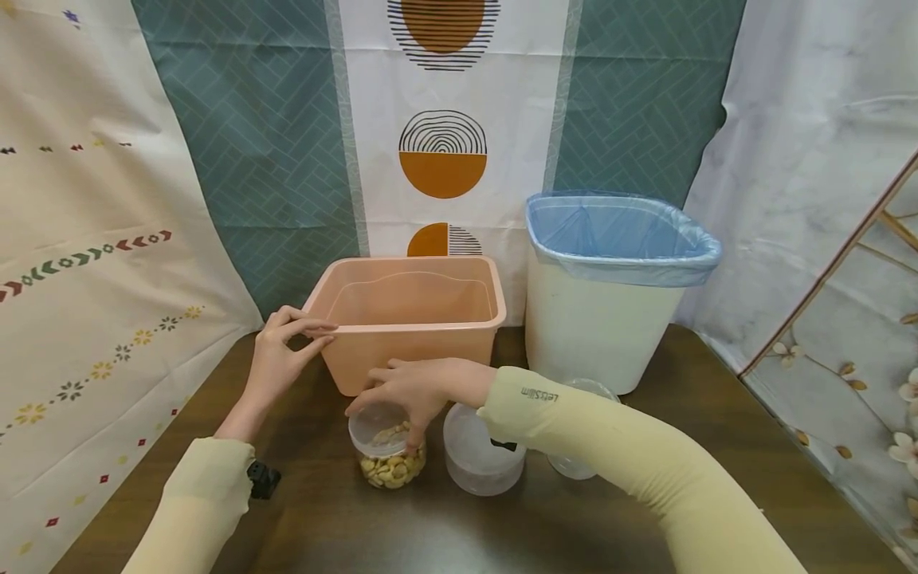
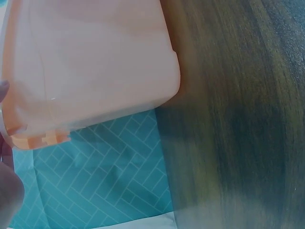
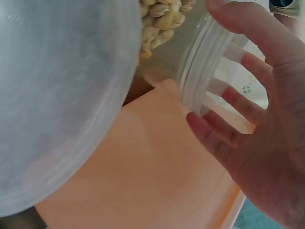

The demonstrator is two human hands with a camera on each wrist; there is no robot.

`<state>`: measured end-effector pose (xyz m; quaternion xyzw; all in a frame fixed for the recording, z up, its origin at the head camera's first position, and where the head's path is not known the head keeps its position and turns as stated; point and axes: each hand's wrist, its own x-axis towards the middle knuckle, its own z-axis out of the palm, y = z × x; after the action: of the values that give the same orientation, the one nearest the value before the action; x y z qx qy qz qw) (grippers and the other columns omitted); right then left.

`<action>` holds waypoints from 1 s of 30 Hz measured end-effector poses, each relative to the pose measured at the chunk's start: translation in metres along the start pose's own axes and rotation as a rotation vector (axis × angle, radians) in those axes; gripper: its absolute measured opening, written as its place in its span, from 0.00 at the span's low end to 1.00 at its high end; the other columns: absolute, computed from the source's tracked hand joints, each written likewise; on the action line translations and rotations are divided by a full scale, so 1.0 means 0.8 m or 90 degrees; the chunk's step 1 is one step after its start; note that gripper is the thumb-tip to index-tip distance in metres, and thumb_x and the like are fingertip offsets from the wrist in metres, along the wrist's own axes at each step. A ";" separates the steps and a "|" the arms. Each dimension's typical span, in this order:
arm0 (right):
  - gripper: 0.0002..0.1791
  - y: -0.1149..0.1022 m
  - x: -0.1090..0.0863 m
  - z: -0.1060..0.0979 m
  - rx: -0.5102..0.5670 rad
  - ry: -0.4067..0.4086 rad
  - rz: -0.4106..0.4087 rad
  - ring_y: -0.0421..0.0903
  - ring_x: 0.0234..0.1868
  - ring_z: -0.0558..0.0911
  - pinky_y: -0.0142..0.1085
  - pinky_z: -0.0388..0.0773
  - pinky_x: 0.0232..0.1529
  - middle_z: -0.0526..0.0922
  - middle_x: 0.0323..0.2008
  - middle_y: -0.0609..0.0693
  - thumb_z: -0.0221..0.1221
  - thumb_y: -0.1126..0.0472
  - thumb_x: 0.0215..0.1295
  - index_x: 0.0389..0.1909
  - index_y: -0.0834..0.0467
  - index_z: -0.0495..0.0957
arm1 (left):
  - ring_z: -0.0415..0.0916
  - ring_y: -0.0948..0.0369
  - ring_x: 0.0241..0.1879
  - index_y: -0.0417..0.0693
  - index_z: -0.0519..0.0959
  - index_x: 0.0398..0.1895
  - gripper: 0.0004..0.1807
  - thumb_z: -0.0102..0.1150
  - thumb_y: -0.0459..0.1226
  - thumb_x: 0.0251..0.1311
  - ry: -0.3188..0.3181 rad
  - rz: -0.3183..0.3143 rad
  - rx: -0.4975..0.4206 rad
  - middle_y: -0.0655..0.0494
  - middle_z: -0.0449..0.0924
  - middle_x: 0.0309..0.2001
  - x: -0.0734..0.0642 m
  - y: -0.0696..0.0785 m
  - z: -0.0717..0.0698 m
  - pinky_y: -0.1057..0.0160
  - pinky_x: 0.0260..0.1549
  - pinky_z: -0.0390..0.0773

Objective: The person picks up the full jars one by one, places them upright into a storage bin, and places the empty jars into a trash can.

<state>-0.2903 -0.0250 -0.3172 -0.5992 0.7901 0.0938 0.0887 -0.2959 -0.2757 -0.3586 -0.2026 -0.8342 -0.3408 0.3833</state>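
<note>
My left hand (image 1: 278,355) pinches the front-left rim of a peach plastic bin (image 1: 409,351). In the left wrist view only a little of that hand shows at the left edge, beside the bin (image 2: 105,57). My right hand (image 1: 416,387) reaches over a clear jar (image 1: 390,472) partly filled with pale, cashew-like nuts, in front of the bin. In the right wrist view its thumb and fingers spread around the jar's translucent lid (image 3: 195,71). Just right of the jar stands a round frosted container (image 1: 482,470), large in the right wrist view (image 3: 57,95).
Another clear container (image 1: 572,466) stands farther right, partly hidden by my right sleeve. Behind it is a white waste bin (image 1: 598,319) with a blue liner (image 1: 624,271). Everything stands on a dark wooden table (image 1: 323,518), with patterned cloths (image 1: 287,159) hanging behind and beside it.
</note>
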 end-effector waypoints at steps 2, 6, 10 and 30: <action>0.52 0.000 0.002 0.000 0.002 -0.004 -0.001 0.46 0.63 0.65 0.37 0.69 0.60 0.64 0.67 0.47 0.75 0.39 0.45 0.73 0.34 0.60 | 0.65 0.58 0.36 0.44 0.89 0.38 0.12 0.73 0.27 0.48 0.000 -0.002 0.002 0.52 0.75 0.36 -0.001 -0.001 0.001 0.67 0.37 0.58; 0.53 0.004 0.007 0.001 0.017 -0.004 -0.018 0.45 0.61 0.64 0.35 0.68 0.59 0.64 0.66 0.47 0.76 0.39 0.43 0.72 0.37 0.61 | 0.65 0.60 0.36 0.44 0.89 0.37 0.12 0.73 0.27 0.47 0.002 -0.005 0.001 0.52 0.75 0.36 -0.001 -0.002 0.000 0.68 0.37 0.57; 0.54 0.009 0.011 -0.001 0.035 -0.009 -0.033 0.45 0.60 0.64 0.35 0.66 0.58 0.65 0.64 0.48 0.77 0.40 0.42 0.72 0.38 0.61 | 0.64 0.64 0.36 0.44 0.89 0.37 0.12 0.73 0.27 0.47 0.003 -0.005 -0.002 0.52 0.75 0.36 0.000 -0.003 0.000 0.66 0.37 0.57; 0.54 0.007 0.013 -0.011 0.046 -0.061 -0.028 0.46 0.62 0.63 0.37 0.66 0.59 0.65 0.64 0.48 0.77 0.42 0.43 0.72 0.34 0.60 | 0.65 0.63 0.36 0.46 0.89 0.38 0.12 0.72 0.27 0.49 0.004 0.006 -0.014 0.53 0.75 0.36 0.001 -0.004 0.003 0.67 0.39 0.57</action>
<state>-0.2984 -0.0355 -0.3112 -0.6077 0.7745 0.0917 0.1498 -0.2995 -0.2762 -0.3602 -0.2100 -0.8280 -0.3490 0.3853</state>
